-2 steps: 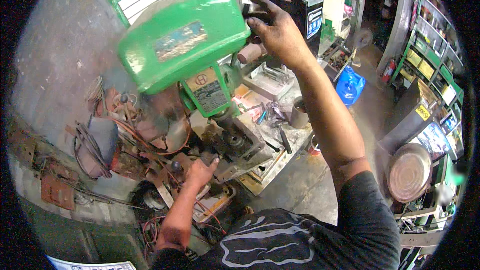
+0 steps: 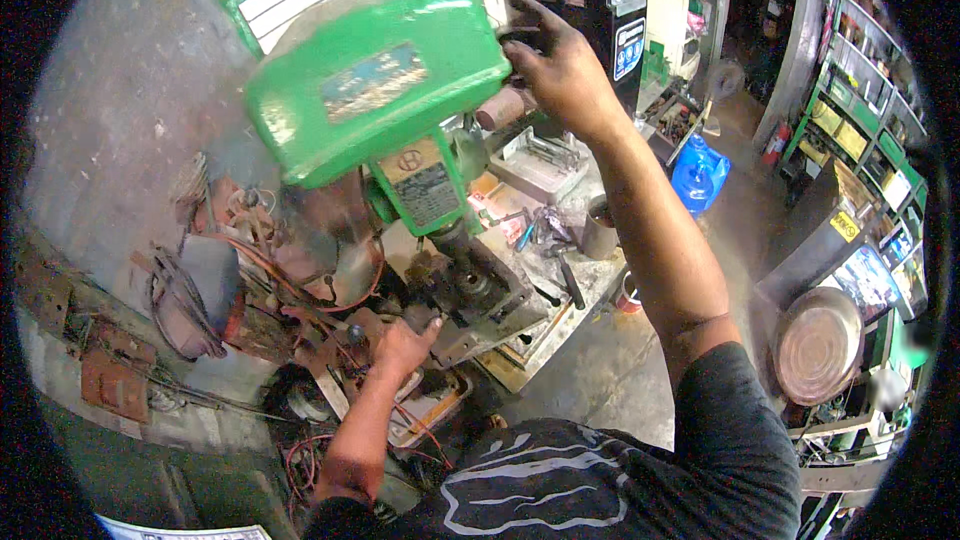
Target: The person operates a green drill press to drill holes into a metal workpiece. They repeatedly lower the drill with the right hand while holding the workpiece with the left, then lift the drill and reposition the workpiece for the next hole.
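Note:
A green drill press point(image 2: 375, 75) with a large belt cover stands in front of me, its head tilted in view. My right hand point(image 2: 560, 65) is raised at the cover's right end, thumb and fingers curled round a small dark part there, mostly hidden. Lower down, my left hand point(image 2: 403, 348) is closed at the left edge of the machine's dirty metal table point(image 2: 490, 305), its thumb stretched along the top. What its fingers grip is hidden beneath the hand. Below the green head, the dark chuck area point(image 2: 465, 250) sits above the table.
A grey tray of metal pieces point(image 2: 540, 165), a metal cup point(image 2: 598, 230) and a dark-handled tool point(image 2: 570, 282) lie on the bench behind the press. Cables and old machine parts point(image 2: 185, 290) crowd the left. A blue water jug point(image 2: 700, 178) stands on the right.
The green cover has shifted slightly to the right in view. My right hand has moved a little right and down with it, and its fingers remain curled. My left hand stays at the table's edge.

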Available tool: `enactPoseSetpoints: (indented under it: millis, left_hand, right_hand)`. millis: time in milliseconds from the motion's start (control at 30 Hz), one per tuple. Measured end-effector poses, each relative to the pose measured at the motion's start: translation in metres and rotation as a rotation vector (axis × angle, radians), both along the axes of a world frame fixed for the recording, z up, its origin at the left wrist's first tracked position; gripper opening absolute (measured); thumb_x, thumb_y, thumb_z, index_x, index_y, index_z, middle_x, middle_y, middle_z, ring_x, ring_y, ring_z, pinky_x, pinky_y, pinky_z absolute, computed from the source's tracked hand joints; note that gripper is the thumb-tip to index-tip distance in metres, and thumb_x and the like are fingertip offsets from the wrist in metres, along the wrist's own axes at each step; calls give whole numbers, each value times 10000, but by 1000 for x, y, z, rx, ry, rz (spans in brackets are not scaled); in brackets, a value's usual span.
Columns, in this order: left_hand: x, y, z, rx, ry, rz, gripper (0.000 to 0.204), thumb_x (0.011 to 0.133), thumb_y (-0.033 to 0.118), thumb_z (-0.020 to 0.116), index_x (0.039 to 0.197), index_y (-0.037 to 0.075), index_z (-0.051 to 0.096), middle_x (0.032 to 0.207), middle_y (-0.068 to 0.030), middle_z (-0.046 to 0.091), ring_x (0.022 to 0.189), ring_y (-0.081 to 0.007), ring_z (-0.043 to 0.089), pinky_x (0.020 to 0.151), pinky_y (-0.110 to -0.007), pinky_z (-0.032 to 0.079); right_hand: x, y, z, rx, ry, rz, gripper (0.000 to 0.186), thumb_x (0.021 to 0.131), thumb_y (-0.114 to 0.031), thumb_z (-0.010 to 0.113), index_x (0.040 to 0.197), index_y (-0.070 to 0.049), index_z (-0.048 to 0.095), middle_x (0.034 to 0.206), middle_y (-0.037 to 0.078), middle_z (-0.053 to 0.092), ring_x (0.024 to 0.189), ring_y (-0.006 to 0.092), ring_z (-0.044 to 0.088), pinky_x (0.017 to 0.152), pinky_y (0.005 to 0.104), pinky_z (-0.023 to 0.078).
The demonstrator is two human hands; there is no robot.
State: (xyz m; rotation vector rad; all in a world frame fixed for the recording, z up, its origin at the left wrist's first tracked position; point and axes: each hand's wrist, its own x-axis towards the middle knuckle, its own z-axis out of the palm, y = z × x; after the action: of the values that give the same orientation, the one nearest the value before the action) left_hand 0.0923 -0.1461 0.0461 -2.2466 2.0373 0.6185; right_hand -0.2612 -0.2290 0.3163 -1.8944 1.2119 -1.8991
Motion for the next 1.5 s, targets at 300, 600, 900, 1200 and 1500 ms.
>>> enactPoseSetpoints:
  millis: [300, 600, 900, 1200, 1500]
  left_hand:
    - [32, -19, -7, 65, 246, -203, 978, 840, 783, 689, 1354, -48, 638, 1305, -304, 687, 1263, -455, 644, 1093, -526, 503]
    - [118, 46, -64, -296, 50, -126, 759, 941, 602, 696, 1424, 26, 593, 1148, -256, 723, 1122, -452, 674, 983, -539, 539]
    - [134, 26, -61, -152, 163, -184, 575, 1018, 593, 588, 1235, 67, 668, 998, -284, 731, 944, -497, 710, 860, -602, 549]
    - [114, 34, -49, -333, -230, -425, 513, 1070, 476, 534, 1200, -7, 647, 985, -220, 742, 856, -442, 728, 775, -563, 569]
    - [100, 48, -55, -22, -193, -385, 439, 1043, 419, 587, 1155, 12, 707, 978, -298, 724, 951, -504, 695, 852, -580, 549]
  right_hand:
    - [78, 121, -93, -400, 482, 191, 121, 898, -122, 629, 972, -53, 695, 821, 135, 693, 654, 315, 655, 592, 412, 546]
    - [115, 148, -207, 770, 1145, 518, 195, 876, -195, 641, 915, -37, 748, 869, 227, 745, 818, 448, 734, 697, 545, 599]
    - [9, 138, -305, 934, 864, 37, 395, 1014, -417, 626, 1013, -29, 701, 907, 244, 739, 842, 472, 715, 756, 556, 565]
    - [-72, 92, -405, 1478, -1, 301, 464, 1051, -445, 644, 1102, 11, 718, 901, 117, 744, 782, 232, 727, 678, 376, 576]
    - [-57, -116, -591, 1038, 453, -67, 337, 909, -323, 611, 940, -26, 767, 1003, 236, 769, 938, 420, 749, 795, 527, 589]
